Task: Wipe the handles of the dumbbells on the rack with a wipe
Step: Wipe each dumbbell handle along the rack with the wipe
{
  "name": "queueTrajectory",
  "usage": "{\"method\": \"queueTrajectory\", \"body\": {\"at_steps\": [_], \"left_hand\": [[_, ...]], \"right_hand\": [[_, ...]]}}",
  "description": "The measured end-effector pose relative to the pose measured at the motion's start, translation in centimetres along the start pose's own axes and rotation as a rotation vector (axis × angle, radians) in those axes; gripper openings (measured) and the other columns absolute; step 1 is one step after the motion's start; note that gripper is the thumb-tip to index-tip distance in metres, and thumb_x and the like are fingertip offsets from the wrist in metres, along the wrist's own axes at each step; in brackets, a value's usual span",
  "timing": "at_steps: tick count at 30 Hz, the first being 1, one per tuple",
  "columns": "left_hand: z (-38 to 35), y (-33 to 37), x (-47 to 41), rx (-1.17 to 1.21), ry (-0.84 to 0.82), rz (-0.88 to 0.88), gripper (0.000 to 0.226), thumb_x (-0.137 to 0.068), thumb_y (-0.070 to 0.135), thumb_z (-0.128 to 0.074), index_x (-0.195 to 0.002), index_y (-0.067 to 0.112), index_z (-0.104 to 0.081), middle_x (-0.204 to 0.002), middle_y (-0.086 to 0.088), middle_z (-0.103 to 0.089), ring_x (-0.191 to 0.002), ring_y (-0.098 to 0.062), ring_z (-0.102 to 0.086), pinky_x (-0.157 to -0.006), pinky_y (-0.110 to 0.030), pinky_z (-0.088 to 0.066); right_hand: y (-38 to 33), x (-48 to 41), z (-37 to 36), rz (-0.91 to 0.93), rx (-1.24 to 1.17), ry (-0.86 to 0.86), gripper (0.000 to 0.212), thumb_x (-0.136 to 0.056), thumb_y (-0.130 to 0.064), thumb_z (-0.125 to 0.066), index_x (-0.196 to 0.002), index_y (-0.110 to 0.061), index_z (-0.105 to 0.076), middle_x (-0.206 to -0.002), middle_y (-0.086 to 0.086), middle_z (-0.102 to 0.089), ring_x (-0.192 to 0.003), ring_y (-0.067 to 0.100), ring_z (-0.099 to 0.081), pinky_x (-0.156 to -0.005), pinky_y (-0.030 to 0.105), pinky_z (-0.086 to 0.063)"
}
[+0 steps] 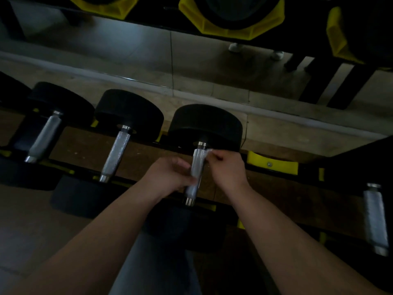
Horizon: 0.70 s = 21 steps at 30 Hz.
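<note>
Nearest, two bare arms rising from the bottom edge: left forearm (pixel 106 241) and right forearm (pixel 282 237), both reaching to one dumbbell (pixel 205 124) on the black rack (pixel 273 165) with yellow cradles. At the near left side of its handle (pixel 197 165), left hand (pixel 168 177), fingers curled, pinching the lower end of the wipe (pixel 208 152). On the far right side, just under the far black head, right hand (pixel 228 169), thumb and fingers pinched on the wipe's upper end (small white tuft poking out there). One wipe only, pale, lying against the knurled steel between both hands. Four steel handles counted along this tier: three towards the left end and middle, the gripped one third from the left, then a fourth handle (pixel 375 218) well apart towards the right end, blurred. Three round black heads clear along the far edge. Above, on the upper tier, three yellow-edged shapes (pixel 231 20), too dark to name. Past them, two white shoes (pixel 235 47).
</note>
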<state>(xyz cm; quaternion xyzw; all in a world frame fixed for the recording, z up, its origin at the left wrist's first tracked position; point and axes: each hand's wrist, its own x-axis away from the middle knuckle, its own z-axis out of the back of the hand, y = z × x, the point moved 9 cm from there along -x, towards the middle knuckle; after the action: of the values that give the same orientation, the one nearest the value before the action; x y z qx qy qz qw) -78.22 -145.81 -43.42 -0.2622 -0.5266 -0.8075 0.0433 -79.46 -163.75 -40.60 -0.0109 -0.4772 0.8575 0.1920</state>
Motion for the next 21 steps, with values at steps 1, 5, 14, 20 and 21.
{"method": "queueTrajectory", "body": {"at_steps": [1,5,14,20,21], "left_hand": [[0.0,0.0,-0.1,0.007,0.000,-0.006,0.040,-0.066,0.010,-0.091,-0.099,0.021,-0.069,-0.095,-0.005,-0.074,-0.087,-0.025,-0.074,-0.079,-0.040,-0.062],[-0.1,-0.4,-0.7,0.044,-0.006,-0.012,0.038,-0.067,0.007,-0.090,-0.095,0.021,-0.068,-0.094,-0.008,-0.074,-0.084,-0.024,-0.072,-0.074,-0.037,-0.061],[-0.1,-0.1,-0.3,0.023,-0.024,-0.036,0.037,-0.070,0.013,-0.089,-0.100,0.022,-0.069,-0.092,0.000,-0.074,-0.086,-0.014,-0.072,-0.063,-0.023,-0.054],[0.3,0.3,0.2,-0.019,0.022,-0.037,0.037,-0.066,0.015,-0.091,-0.095,0.023,-0.071,-0.090,0.002,-0.075,-0.088,-0.014,-0.073,-0.084,-0.040,-0.061],[0.4,0.4,0.2,-0.037,0.032,-0.045,0.036,-0.065,0.015,-0.092,-0.093,0.023,-0.072,-0.089,0.003,-0.075,-0.087,-0.014,-0.073,-0.085,-0.042,-0.061]], "right_hand": [[0.1,0.1,-0.2,-0.007,0.036,-0.022,0.026,-0.101,-0.026,-0.056,-0.079,-0.029,-0.071,-0.069,-0.011,-0.065,-0.061,0.003,-0.060,-0.049,0.015,-0.040],[1.6,1.3,-2.1,-0.064,0.080,-0.178,0.029,-0.102,-0.026,-0.053,-0.084,-0.020,-0.075,-0.063,-0.012,-0.059,-0.059,0.005,-0.056,-0.051,0.018,-0.037],[1.4,2.3,-2.5,-0.059,0.126,-0.244,0.031,-0.102,-0.022,-0.052,-0.082,-0.010,-0.074,-0.066,-0.005,-0.059,-0.060,0.009,-0.053,-0.059,0.026,-0.042],[2.3,3.6,-3.2,-0.107,0.168,-0.416,0.026,-0.100,-0.026,-0.057,-0.092,-0.012,-0.078,-0.079,0.004,-0.068,-0.059,0.011,-0.056,-0.056,0.025,-0.043],[2.3,3.1,-2.9,-0.127,0.100,-0.353,0.025,-0.099,-0.024,-0.057,-0.094,-0.014,-0.079,-0.080,0.002,-0.069,-0.060,0.011,-0.057,-0.057,0.026,-0.044]]}}
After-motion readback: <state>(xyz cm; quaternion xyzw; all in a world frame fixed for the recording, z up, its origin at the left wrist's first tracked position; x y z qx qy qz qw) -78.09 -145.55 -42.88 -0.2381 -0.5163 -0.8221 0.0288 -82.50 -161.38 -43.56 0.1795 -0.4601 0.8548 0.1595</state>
